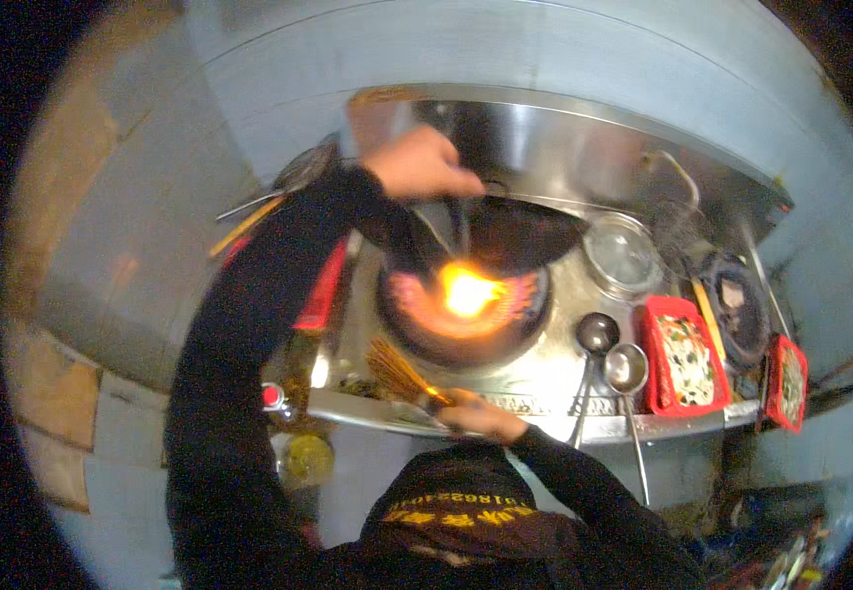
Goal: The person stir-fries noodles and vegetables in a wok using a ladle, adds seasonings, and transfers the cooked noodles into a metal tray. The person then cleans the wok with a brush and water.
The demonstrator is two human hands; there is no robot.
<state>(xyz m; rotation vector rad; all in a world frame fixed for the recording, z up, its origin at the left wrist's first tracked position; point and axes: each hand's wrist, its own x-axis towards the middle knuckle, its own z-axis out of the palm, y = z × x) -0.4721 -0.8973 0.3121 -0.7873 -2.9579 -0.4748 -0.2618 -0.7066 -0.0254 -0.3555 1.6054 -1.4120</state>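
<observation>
My left hand [423, 166], blurred, is at the upper rim of a dark wok [526, 232], its fingers closed at that rim near a small ring handle. The wok is tilted up behind the burner [463, 346], where a bright yellow-orange flame [471, 290] burns over a glowing ring. My right hand [482, 417] grips a bamboo wok brush [397, 371] at the stove's front edge, bristles pointing up and to the left. Part of the wok's left side is hidden by my left sleeve and the flame's glare.
Right of the burner are a round sieve over a container [622, 254], two ladles [598, 333] [626, 369] and red trays of food [685, 354] [788, 383]. A wire strainer [308, 166] lies at the left. A steel backsplash [544, 147] rises behind, and a bottle with a red cap [273, 398] stands left.
</observation>
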